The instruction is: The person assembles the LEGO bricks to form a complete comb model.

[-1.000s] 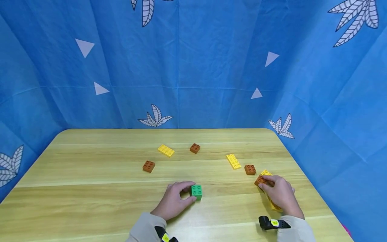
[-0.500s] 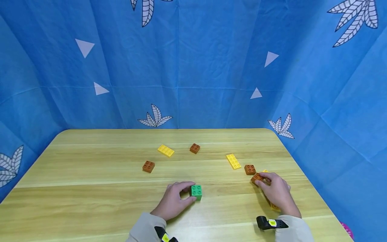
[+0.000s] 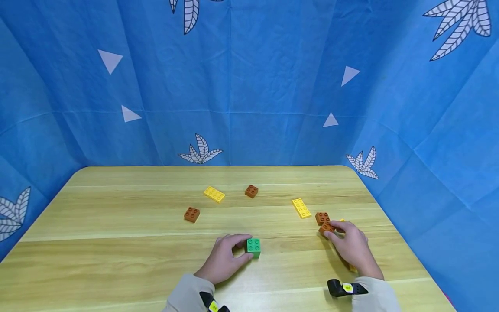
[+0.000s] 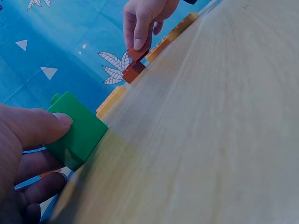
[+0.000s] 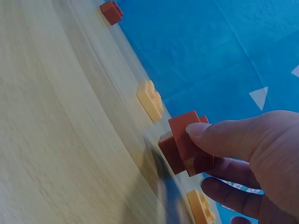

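Note:
My left hand [image 3: 226, 258] pinches a green building block [image 3: 253, 247] by its sides; the block sits on the table. In the left wrist view the thumb presses on the face of the green block [image 4: 77, 133]. My right hand [image 3: 354, 247] holds a reddish-brown building block [image 3: 326, 228] between thumb and fingers. Seen from the right wrist, that held block [image 5: 184, 140] overlaps another brown block [image 5: 170, 151] behind it. The second brown block [image 3: 322, 217] lies just beyond the held one. Yellow bricks [image 3: 352, 268] are partly hidden under the right hand.
Farther back on the wooden table [image 3: 117, 260] lie a yellow brick [image 3: 302, 208], a brown block [image 3: 251, 191], another yellow brick [image 3: 214, 194] and a brown block [image 3: 192, 214] at left. A blue patterned cloth [image 3: 249, 86] hangs behind and around the table.
My right hand has moved left with the brown block, from over the yellow bricks to right beside the other brown block. My left hand stays still on the green block.

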Available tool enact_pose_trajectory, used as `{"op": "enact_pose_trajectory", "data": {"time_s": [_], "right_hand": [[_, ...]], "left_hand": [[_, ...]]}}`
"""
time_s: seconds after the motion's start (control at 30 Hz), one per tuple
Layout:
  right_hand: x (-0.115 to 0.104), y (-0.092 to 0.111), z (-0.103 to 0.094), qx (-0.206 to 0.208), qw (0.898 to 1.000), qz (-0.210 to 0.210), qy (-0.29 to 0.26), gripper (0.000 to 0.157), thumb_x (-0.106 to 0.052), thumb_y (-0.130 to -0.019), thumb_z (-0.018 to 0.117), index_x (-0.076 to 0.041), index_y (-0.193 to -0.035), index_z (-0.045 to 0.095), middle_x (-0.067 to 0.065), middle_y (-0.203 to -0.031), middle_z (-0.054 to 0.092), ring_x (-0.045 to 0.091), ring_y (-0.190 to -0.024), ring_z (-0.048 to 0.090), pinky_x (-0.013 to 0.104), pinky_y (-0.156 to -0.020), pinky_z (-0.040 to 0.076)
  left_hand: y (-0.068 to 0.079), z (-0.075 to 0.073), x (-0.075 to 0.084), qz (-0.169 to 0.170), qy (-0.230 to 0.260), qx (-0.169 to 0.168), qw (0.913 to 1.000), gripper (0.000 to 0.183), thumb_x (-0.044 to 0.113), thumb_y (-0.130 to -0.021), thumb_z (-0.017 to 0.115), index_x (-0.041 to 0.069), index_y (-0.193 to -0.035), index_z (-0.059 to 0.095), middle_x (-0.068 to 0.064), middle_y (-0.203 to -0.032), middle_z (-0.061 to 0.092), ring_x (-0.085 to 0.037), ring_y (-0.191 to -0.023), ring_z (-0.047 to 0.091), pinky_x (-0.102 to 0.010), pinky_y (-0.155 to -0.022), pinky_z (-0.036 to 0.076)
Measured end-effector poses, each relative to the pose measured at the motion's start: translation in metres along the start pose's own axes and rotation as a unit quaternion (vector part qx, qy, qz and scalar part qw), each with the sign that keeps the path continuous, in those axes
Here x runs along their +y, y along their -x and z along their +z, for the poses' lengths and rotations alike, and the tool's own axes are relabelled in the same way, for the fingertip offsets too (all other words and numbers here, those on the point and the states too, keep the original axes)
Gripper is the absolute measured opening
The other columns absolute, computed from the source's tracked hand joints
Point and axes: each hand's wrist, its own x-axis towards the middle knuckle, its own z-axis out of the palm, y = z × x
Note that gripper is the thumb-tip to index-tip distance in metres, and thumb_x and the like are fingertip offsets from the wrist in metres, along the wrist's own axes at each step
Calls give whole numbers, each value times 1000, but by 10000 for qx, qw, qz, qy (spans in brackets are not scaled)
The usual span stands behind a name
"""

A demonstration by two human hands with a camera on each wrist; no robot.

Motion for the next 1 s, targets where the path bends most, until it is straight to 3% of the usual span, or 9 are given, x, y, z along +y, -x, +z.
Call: {"op": "enact_pose_trajectory", "data": {"time_s": [0.23,1.0], "right_hand": [[-6,0,3,111,9997,-153,-124,42,-22,-89,65,-1,-124,59,23,-120,58,40,-110,55,59,-93,40],[-22,-1,26,40,9947,-891,-518,32,-18,-86,69,-7,-116,66,12,-114,62,24,-99,61,49,-91,45]], "left_hand": [[0,1,-1,58,-4,31,10000,44,32,-81,73,20,-122,62,10,-109,67,-11,-99,57,-50,-97,33],[0,1,-2,-51,-30,-22,10000,46,29,-81,74,20,-124,61,10,-112,66,-10,-101,57,-48,-99,32]]}}
